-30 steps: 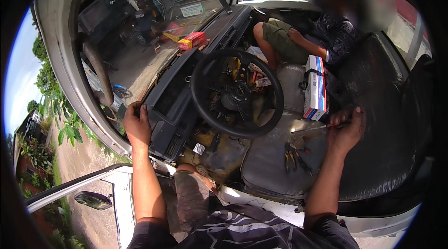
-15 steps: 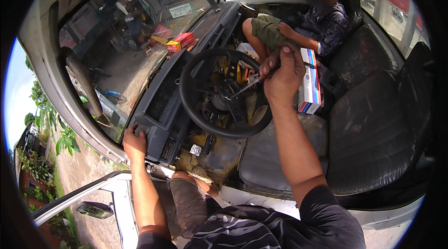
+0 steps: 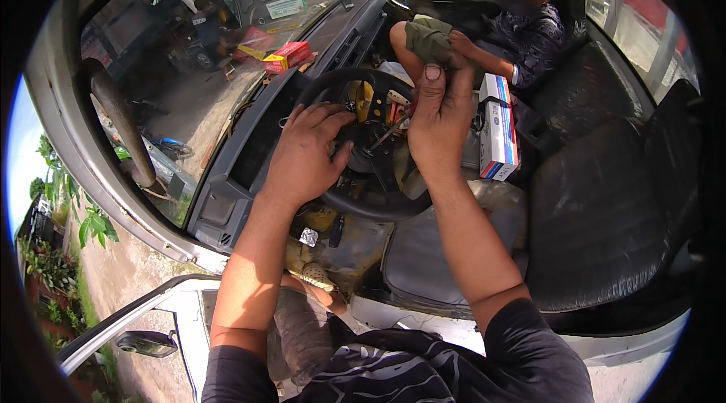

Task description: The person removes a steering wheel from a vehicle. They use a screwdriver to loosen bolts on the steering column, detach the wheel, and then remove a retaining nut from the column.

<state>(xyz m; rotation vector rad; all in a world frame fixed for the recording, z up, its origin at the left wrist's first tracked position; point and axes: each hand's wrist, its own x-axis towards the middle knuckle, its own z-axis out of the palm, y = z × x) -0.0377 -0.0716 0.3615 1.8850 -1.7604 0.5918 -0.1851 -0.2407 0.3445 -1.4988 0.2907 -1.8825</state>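
My right hand [image 3: 439, 131] is closed around a screwdriver [image 3: 389, 133]; its handle is mostly hidden by the fingers. The thin metal shaft slants down and left, toward the middle of a black steering wheel [image 3: 378, 215]. Whether the tip touches the hub cannot be made out. My left hand [image 3: 308, 152] is at the wheel's left side, palm down, with its fingers apart and nothing in it. It covers part of the rim; contact with the rim is unclear.
A white, blue and red box [image 3: 497, 134] stands right of my right hand, near black seats [image 3: 597, 214]. A person [image 3: 522, 32] sits on the far side. A red-yellow box [image 3: 291, 57] lies on the dashboard [image 3: 333, 48]. The open door [image 3: 189, 327] is at lower left.
My left hand has left the dashboard's near corner and moved up and right to the steering wheel. My right hand, still holding the screwdriver, has shifted slightly left.
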